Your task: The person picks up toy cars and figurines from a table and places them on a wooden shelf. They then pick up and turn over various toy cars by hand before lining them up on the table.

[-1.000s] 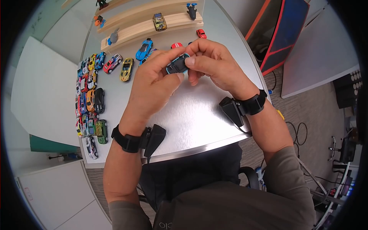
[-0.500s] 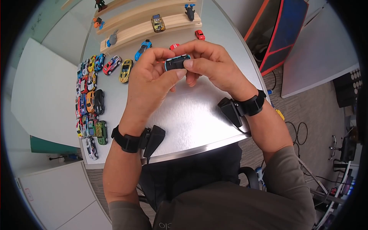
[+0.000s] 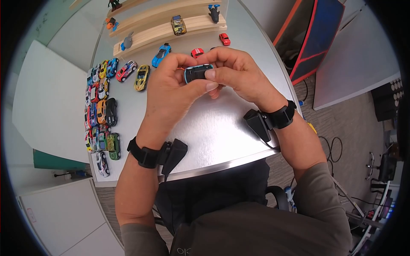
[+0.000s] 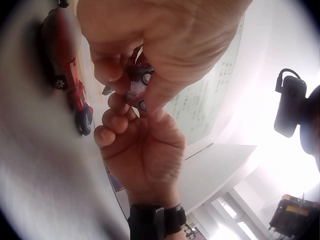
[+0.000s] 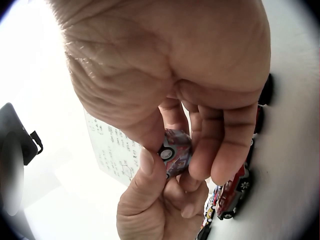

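Observation:
Both hands hold a small toy car (image 3: 196, 74) above the table, its dark underside turned up toward the head camera. My left hand (image 3: 171, 85) has its curled index finger at the car's left end, and its thumb lies along the near side. From the other end my right hand (image 3: 241, 77) pinches the car, the thumb pressing on the underside. In the left wrist view the car's wheels and reddish side (image 4: 136, 90) show between the fingers. The right wrist view shows one wheel and the patterned body (image 5: 178, 150); the rest is covered by fingers.
Rows of toy cars (image 3: 101, 112) line the table's left edge. A gold car (image 3: 142, 78), a blue car (image 3: 161, 55) and red cars (image 3: 224, 39) stand beyond the hands. Behind them, a wooden tiered rack (image 3: 149, 37) bears a camouflage car (image 3: 178, 25) and small animal figures.
The car has turned from a slant to nearly level, underside still up. The left thumb has slid right along its near side. The right hand has stayed nearly in place.

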### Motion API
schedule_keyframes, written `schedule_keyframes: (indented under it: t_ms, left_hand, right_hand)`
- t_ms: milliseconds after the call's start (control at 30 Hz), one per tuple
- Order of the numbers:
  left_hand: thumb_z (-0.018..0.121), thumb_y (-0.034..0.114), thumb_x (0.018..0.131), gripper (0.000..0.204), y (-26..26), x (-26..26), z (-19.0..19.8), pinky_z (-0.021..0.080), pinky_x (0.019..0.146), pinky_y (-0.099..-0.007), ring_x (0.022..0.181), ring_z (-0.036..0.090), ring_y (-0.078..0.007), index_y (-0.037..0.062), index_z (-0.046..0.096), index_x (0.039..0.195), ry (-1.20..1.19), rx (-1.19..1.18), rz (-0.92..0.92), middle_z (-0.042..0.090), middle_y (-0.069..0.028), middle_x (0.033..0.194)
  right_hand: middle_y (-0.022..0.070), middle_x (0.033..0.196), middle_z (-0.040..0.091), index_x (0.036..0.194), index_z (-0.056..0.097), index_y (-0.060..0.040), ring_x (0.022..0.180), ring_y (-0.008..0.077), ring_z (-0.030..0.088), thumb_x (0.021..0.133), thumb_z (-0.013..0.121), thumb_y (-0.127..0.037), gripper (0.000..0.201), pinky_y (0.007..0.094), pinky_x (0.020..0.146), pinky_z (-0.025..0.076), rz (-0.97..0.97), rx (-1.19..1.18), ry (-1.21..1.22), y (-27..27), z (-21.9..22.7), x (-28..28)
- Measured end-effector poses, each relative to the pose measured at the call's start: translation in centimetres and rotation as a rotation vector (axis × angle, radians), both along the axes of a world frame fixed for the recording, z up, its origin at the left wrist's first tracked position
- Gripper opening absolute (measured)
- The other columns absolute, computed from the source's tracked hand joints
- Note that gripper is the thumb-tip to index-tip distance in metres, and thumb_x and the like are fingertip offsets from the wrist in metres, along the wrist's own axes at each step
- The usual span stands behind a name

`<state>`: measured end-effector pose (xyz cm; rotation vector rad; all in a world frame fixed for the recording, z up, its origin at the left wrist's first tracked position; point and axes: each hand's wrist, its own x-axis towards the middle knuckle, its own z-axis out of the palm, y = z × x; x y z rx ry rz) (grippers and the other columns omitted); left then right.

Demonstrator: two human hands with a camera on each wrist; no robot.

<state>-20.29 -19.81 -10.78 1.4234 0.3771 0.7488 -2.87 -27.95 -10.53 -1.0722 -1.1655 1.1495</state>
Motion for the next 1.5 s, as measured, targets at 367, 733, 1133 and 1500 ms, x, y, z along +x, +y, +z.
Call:
schedule_keyframes:
  t_ms: [367, 733, 1133, 1500]
  left_hand:
    - [0.073, 0.003, 0.091, 0.028, 0.4, -0.8, 0.9, 0.051, 0.059, -0.0217, 0.071, 0.063, -0.0079, -0.0010, 0.065, 0.117, 0.045, -0.001, -0.009, 0.068, -0.0046, 0.088]
    - [0.058, 0.005, 0.099, 0.032, 1.1, -1.3, 0.8, 0.060, 0.072, -0.0302, 0.083, 0.070, -0.0154, -0.0061, 0.061, 0.129, -0.035, -0.100, -0.094, 0.071, -0.0122, 0.098]
    - [0.050, 0.002, 0.096, 0.038, 1.1, -1.5, 1.0, 0.060, 0.078, -0.0329, 0.086, 0.070, -0.0180, -0.0084, 0.059, 0.132, 0.004, -0.078, -0.108, 0.070, -0.0153, 0.101]
    - [0.053, 0.002, 0.096, 0.036, 0.9, -1.3, 1.0, 0.060, 0.077, -0.0303, 0.086, 0.072, -0.0182, -0.0064, 0.061, 0.131, 0.033, 0.000, -0.071, 0.070, -0.0139, 0.099]
  right_hand:
    - [0.0065, 0.086, 0.070, 0.118, 0.062, 0.0016, 0.067, 0.0117, 0.068, 0.097, 0.066, -0.015, 0.027, 0.0255, 0.061, 0.058, 0.010, -0.011, 0.089, 0.0, -0.1, 0.4]
    - [0.0087, 0.088, 0.070, 0.118, 0.061, 0.0025, 0.066, 0.0141, 0.069, 0.098, 0.065, -0.017, 0.029, 0.0291, 0.063, 0.059, 0.009, -0.003, 0.190, -0.1, 0.2, 0.6]
    - [0.0088, 0.089, 0.070, 0.118, 0.062, 0.0023, 0.066, 0.0141, 0.068, 0.097, 0.065, -0.017, 0.029, 0.0289, 0.062, 0.058, 0.003, -0.007, 0.183, -0.1, 0.2, 0.7]
    - [0.0072, 0.085, 0.070, 0.115, 0.063, 0.0010, 0.063, 0.0123, 0.067, 0.097, 0.064, -0.016, 0.025, 0.0262, 0.059, 0.057, -0.024, -0.009, 0.158, 0.0, 0.1, 0.6]
